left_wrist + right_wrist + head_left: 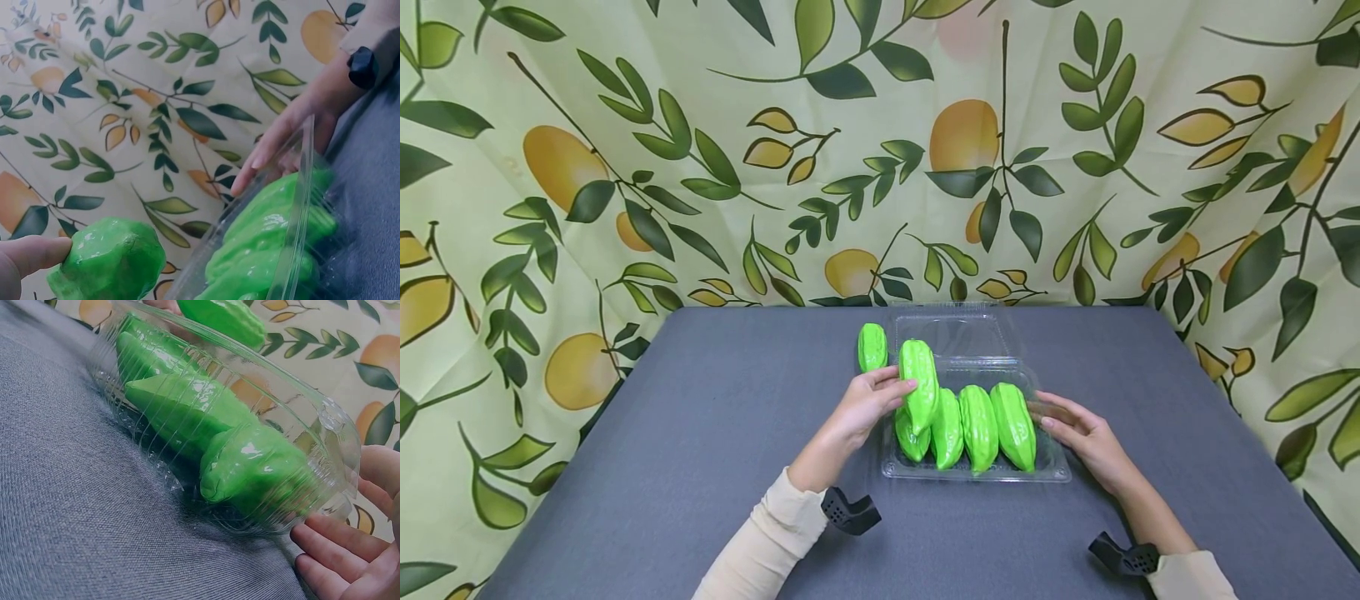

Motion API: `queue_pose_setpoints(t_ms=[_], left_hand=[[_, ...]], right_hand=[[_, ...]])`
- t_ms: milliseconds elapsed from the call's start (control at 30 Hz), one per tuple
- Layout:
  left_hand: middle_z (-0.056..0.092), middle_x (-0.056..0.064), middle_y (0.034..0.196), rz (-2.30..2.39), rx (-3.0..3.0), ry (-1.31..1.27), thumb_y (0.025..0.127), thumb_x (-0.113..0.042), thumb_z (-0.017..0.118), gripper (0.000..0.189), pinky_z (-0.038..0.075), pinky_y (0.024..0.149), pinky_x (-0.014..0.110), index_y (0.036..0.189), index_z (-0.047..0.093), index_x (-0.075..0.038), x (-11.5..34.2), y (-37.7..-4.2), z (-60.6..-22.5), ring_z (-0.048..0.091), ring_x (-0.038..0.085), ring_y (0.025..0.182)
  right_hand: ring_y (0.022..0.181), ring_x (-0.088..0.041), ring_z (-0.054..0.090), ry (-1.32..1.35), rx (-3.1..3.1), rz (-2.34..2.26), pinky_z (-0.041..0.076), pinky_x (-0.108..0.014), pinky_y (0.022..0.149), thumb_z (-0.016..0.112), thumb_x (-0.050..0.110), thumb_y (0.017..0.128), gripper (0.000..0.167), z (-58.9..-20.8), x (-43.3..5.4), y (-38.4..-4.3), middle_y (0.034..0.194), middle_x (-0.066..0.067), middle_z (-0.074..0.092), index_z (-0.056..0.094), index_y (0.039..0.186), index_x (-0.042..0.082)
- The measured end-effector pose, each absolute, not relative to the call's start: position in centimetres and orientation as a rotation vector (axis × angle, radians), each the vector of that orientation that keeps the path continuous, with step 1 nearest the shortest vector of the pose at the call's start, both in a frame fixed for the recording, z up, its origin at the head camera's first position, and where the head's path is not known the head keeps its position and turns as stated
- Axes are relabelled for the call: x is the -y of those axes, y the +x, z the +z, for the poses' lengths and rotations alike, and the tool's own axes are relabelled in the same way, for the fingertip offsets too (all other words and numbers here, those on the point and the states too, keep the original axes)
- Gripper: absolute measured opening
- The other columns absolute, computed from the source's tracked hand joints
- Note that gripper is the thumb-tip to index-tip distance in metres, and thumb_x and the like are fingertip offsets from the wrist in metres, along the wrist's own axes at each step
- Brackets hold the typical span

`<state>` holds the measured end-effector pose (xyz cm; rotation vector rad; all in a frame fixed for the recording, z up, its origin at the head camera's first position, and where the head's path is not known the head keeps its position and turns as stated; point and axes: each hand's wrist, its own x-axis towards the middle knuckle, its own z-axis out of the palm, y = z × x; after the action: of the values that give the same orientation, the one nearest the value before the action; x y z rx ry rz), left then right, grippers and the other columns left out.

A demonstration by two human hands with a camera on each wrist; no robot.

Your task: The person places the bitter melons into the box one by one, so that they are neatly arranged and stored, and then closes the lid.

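green fruit (922, 373), glossy, ridged and tapered, is pinched in left grip (867, 403), right grip (1086, 433) loosely extended.

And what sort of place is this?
Probably an indoor booth set up for filming: a leaf-patterned cloth hangs behind and beside a plain grey table, and black wrist-worn devices show near an open clear container.

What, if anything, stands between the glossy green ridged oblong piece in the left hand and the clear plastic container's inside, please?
Another green ridged piece in the left end of the container, partly hidden by the held piece, may block that spot; the clear plastic lid lies open behind.
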<state>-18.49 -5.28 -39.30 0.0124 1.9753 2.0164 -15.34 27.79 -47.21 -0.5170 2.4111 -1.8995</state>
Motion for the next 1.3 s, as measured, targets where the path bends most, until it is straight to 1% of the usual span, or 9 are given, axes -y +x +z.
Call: queue_pose_setpoints(t_ms=[333, 500, 700, 967, 1300], left_hand=[[0.049, 0.031, 0.138, 2.021, -1.953, 0.016, 0.094, -0.011, 0.059, 0.059, 0.046, 0.111, 0.042, 0.142, 0.035, 0.012, 4.5, -18.5, -39.2, 0.055, 0.038, 0.126], [0.050, 0.032, 0.137, 2.010, -1.958, 0.052, 0.093, -0.010, 0.059, 0.057, 0.050, 0.107, 0.039, 0.141, 0.036, 0.012, 3.9, -18.4, -39.2, 0.057, 0.037, 0.124], [0.052, 0.031, 0.136, 2.004, -1.942, 0.071, 0.092, -0.010, 0.061, 0.057, 0.051, 0.105, 0.038, 0.140, 0.039, 0.011, 3.2, -18.4, -39.6, 0.059, 0.035, 0.122], [0.055, 0.030, 0.132, 2.003, -1.932, 0.080, 0.091, -0.010, 0.062, 0.054, 0.055, 0.100, 0.034, 0.138, 0.043, 0.010, 2.3, -18.3, -39.9, 0.064, 0.028, 0.114], [0.058, 0.030, 0.130, 2.022, -1.894, 0.071, 0.092, -0.009, 0.063, 0.052, 0.055, 0.099, 0.034, 0.136, 0.044, 0.011, 1.0, -18.3, -40.0, 0.064, 0.030, 0.114]], right_hand=[[0.109, 0.011, 0.060, -0.506, -2.401, -1.900, 0.048, -0.007, 0.083, 0.047, 0.008, 0.100, 0.043, -47.2, -27.7, -15.3, 0.121, 0.027, 0.062, 0.041, 0.142, -0.001], [0.108, 0.011, 0.060, -0.508, -2.409, -1.897, 0.049, -0.007, 0.083, 0.047, 0.007, 0.100, 0.043, -47.2, -27.7, -15.3, 0.121, 0.027, 0.062, 0.041, 0.142, -0.002], [0.108, 0.012, 0.060, -0.497, -2.417, -1.886, 0.048, -0.007, 0.083, 0.048, 0.008, 0.100, 0.043, -47.2, -27.7, -15.3, 0.120, 0.028, 0.062, 0.041, 0.142, -0.002], [0.108, 0.011, 0.060, -0.511, -2.401, -1.904, 0.049, -0.007, 0.083, 0.047, 0.007, 0.100, 0.043, -47.2, -27.7, -15.3, 0.121, 0.028, 0.062, 0.041, 0.141, -0.003], [0.108, 0.012, 0.060, -0.505, -2.415, -1.890, 0.048, -0.006, 0.083, 0.047, 0.008, 0.100, 0.043, -47.1, -27.7, -15.2, 0.120, 0.028, 0.062, 0.041, 0.142, -0.001]])
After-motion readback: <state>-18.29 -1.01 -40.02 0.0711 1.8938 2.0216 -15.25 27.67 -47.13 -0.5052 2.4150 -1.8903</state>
